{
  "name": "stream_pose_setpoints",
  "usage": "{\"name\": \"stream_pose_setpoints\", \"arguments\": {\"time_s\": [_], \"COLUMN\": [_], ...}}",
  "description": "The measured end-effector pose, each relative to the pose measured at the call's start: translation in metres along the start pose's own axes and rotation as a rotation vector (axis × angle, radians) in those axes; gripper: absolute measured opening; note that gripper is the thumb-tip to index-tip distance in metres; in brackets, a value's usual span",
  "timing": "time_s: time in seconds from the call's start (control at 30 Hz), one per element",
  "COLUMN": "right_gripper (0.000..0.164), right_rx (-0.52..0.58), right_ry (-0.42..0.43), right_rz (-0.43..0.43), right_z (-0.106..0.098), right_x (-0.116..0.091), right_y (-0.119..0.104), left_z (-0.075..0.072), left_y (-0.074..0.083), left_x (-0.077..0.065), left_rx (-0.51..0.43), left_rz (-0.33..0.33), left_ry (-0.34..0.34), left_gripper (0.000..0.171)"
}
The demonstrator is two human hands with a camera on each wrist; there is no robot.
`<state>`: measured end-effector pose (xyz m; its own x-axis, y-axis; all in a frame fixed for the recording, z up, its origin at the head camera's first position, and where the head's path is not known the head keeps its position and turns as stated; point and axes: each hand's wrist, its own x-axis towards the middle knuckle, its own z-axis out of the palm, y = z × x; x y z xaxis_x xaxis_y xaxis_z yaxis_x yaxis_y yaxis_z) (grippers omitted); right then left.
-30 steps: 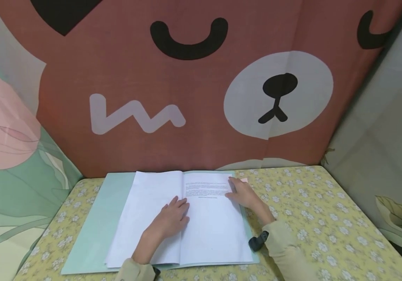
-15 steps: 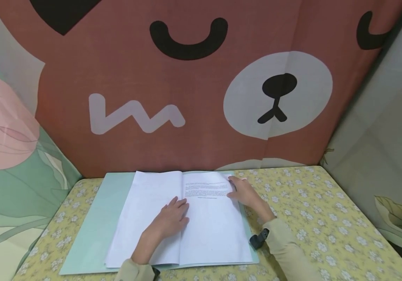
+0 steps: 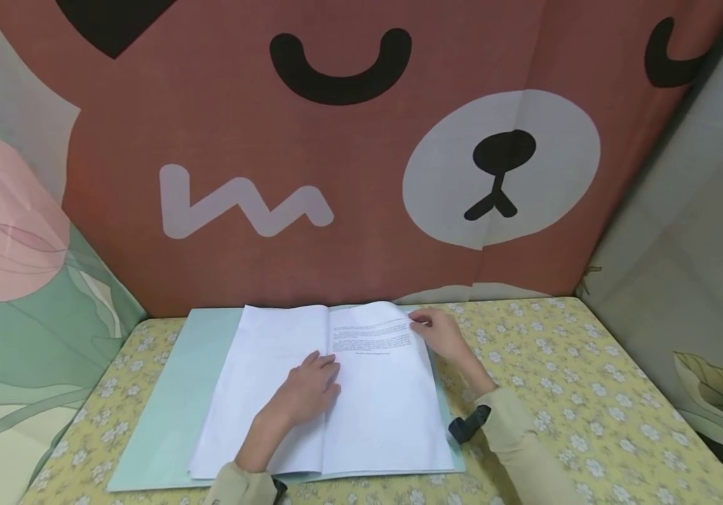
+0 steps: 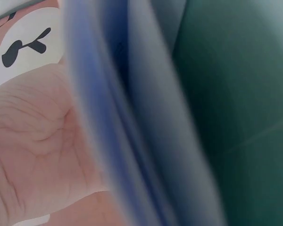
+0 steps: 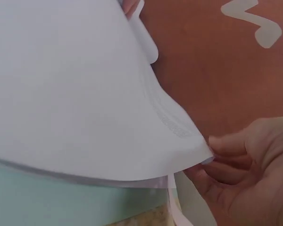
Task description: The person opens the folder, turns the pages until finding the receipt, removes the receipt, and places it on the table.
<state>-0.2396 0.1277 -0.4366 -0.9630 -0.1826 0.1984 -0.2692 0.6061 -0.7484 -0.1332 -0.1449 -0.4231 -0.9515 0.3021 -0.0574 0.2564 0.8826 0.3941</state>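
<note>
A stack of white paper pages (image 3: 374, 414) lies spread like a book inside a pale green folder (image 3: 172, 414), with a few lines of print near the top of the right-hand page. My right hand (image 3: 443, 337) pinches the upper right corner of that page between thumb and fingers; the right wrist view shows the sheet (image 5: 94, 94) bowing up from the corner. My left hand (image 3: 304, 393) rests with extended fingers on the pages by the centre fold. In the left wrist view, blurred page edges (image 4: 146, 122) stand beside the palm, and its fingers are hidden.
The table has a yellow flowered cloth (image 3: 557, 393). A red-brown hanging with a bear face (image 3: 241, 126) stands right behind the folder. A grey curtain (image 3: 702, 231) borders the right side. A pinkish strip (image 5: 177, 209) sticks out near the page corner.
My right hand has lifted the page's upper right corner and moved slightly up, so the top edge now bows upward. My left hand has stayed in place.
</note>
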Motion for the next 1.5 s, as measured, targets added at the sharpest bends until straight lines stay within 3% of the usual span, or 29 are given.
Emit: {"name": "stream_pose_setpoints", "arguments": {"time_s": [0.13,0.37,0.7,0.87,0.97,1.1,1.2,1.5], "right_gripper": [0.027,0.057,0.043,0.043,0.046,0.049,0.050,0.060], "right_rx": [0.089,0.334,0.612,0.732,0.778,0.840,0.896,1.034], "right_ry": [0.032,0.025,-0.093,-0.130,-0.140,-0.161,-0.193,-0.281], "right_rz": [0.114,0.301,0.361,0.414,0.452,0.478,0.490,0.556], "right_z": [-0.004,-0.008,-0.021,-0.025,-0.028,-0.030,-0.029,-0.025], "right_x": [0.003,0.009,0.011,0.015,0.016,0.017,0.017,0.021], "right_y": [-0.006,-0.010,-0.015,-0.020,-0.023,-0.026,-0.030,-0.050], "left_z": [0.000,0.002,0.001,-0.001,0.000,0.002,0.003,-0.006], "left_y": [0.000,-0.001,0.001,0.003,0.008,0.024,0.037,0.052], "left_x": [0.000,0.002,0.002,0.005,0.008,0.013,0.016,0.015], "left_rx": [-0.007,-0.029,-0.101,-0.221,-0.326,-0.458,-0.531,-0.614], "left_rz": [0.001,0.033,-0.004,-0.019,-0.019,0.001,-0.010,-0.057], "left_ry": [0.040,0.116,0.121,0.128,0.166,0.228,0.231,0.223], "left_gripper": [0.043,0.040,0.043,0.045,0.046,0.048,0.050,0.054]}}
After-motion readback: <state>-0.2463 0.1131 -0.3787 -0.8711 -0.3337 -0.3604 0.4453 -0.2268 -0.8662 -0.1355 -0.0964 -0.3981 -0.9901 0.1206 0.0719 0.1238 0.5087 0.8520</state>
